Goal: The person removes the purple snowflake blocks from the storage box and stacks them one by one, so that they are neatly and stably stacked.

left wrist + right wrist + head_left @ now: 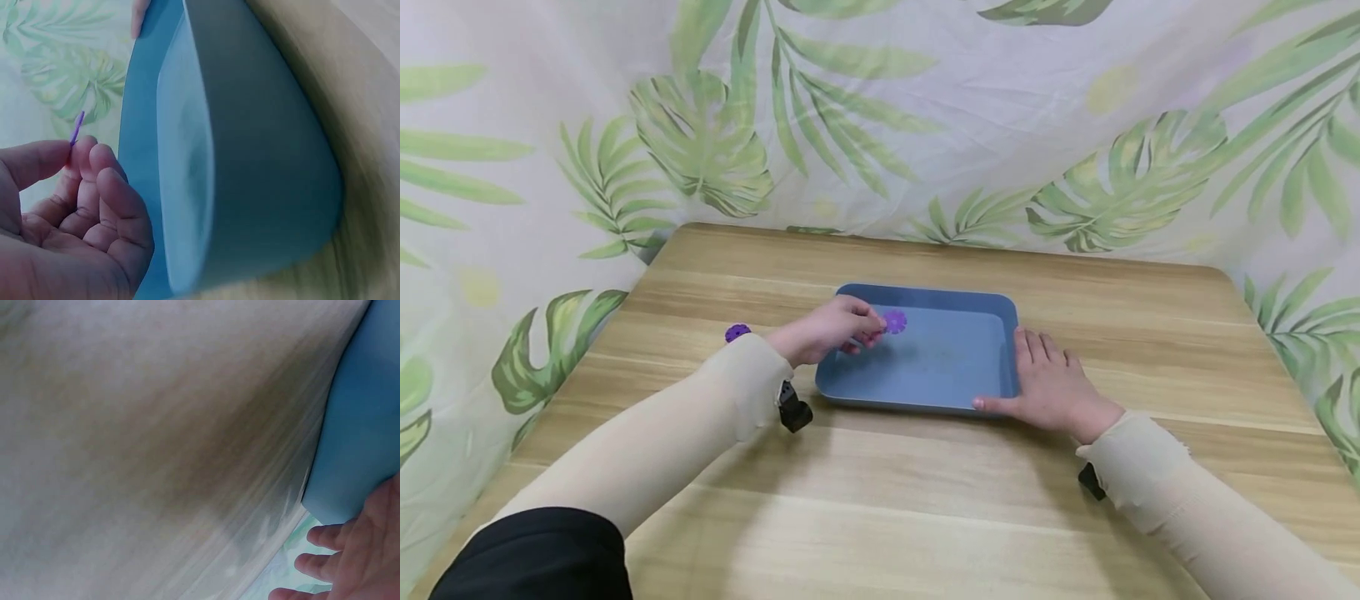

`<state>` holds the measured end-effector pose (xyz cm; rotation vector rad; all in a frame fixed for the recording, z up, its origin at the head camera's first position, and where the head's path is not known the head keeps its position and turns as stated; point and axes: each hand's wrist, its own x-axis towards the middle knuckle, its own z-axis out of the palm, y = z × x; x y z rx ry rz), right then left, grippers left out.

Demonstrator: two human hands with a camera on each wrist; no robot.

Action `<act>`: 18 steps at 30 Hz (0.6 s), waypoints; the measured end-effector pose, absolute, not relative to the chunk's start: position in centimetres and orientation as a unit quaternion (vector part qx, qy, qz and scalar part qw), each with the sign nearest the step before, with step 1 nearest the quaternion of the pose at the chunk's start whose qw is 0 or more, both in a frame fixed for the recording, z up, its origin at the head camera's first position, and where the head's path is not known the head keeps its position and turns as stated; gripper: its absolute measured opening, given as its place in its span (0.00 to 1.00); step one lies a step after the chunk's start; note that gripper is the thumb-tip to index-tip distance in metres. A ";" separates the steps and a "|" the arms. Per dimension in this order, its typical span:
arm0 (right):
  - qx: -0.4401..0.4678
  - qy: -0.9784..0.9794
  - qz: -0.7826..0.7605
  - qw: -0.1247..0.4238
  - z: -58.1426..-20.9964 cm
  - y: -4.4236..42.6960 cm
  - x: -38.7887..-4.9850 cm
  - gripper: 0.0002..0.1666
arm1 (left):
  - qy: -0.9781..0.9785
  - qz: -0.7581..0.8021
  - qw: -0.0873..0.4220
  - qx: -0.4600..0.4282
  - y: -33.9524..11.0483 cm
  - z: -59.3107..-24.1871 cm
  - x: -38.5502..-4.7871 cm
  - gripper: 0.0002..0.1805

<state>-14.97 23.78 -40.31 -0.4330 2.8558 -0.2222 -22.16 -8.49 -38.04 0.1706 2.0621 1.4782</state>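
Note:
My left hand (842,327) pinches a thin purple flower-shaped disc (895,322) over the left part of a shallow blue tray (940,358). From the left wrist view, the disc (77,127) shows edge-on between thumb and fingertips, with the other fingers loosely bent. At the tray's right end, my right hand (1048,383) rests against the wall, its fingers extended and the thumb along the front corner. The right wrist view catches this hand (369,550) beside the tray's outer wall (356,431).
A second purple piece (737,332), rounded with dark spots, lies on the wooden table (880,500) left of the tray, partly behind the left wrist. A leaf-patterned cloth (985,125) hangs behind the table and along its sides.

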 end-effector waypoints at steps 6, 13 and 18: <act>-0.148 0.978 -0.077 0.121 -40.3 23.8 -15.1 0.80 | 0.761 0.587 0.274 0.036 -10.3 -38.0 -22.4 0.13; -0.148 0.979 -0.073 0.119 -40.4 23.9 -15.2 0.80 | 0.786 0.576 0.221 0.039 -12.1 -37.7 -22.3 0.07; -0.148 0.978 -0.075 0.125 -40.4 23.9 -15.1 0.80 | 0.787 0.581 0.208 0.026 -13.2 -38.0 -22.2 0.06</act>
